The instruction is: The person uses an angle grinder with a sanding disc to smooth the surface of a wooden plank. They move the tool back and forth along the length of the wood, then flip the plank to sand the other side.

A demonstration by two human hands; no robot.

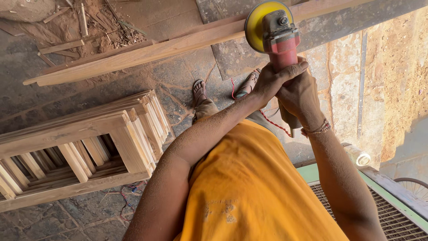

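Sanding a long pale wooden plank (pixel 147 52) beside stacked slatted wooden frames (pixel 84 143)
Red angle grinder with yellow disc (pixel 273 29) meets the plank; left hand (pixel 272 82) and right hand (pixel 299 96) wrap it tightly; flat disc, steady passes seem best

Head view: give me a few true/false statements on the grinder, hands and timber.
1. Both hands grip the grinder. True: left hand and right hand wrap its body.
2. The grinder's disc is blue. False: it is yellow.
3. The long plank lies under the disc. True.
4. The stacked wooden frames are painted white. False: bare wood.
5. The person wears closed boots. False: sandals.
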